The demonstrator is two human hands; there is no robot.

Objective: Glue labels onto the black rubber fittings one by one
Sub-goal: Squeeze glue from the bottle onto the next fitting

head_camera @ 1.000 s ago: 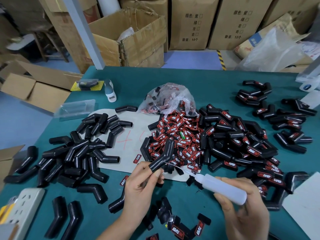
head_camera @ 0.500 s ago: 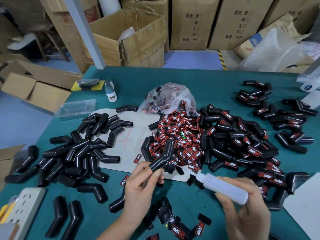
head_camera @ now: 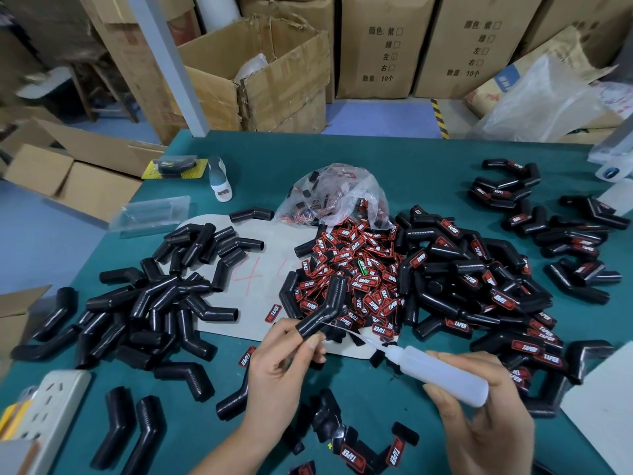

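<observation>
Head view: almost nothing has shifted over the last second. The left hand still pinches the lower end of one bent black rubber elbow fitting between thumb and fingertips, holding it tilted above the pale cardboard sheet, and the right hand keeps its fingers wrapped round the translucent white plastic glue bottle, whose thin nozzle reaches toward the held fitting. That steadiness suggests glue is being applied, so this fitting is probably mid-cycle, with its label yet to go on.

Going left to right: a heap of bare black fittings lies at the left, apparently unlabelled stock. Red handwriting on the cardboard looks like a "4" followed by a partly hidden mark. At the centre sits a mound of red-and-black rubber labels spilling from a clear plastic bag; the white lettering reads "TAPER", with a smaller red word before it that is too small to read. Right of that, a pile of labelled fittings shows the same "TAPER" patch. Behind the table, brown cardboard cartons carry printed Chinese text with tick boxes and "10".
</observation>
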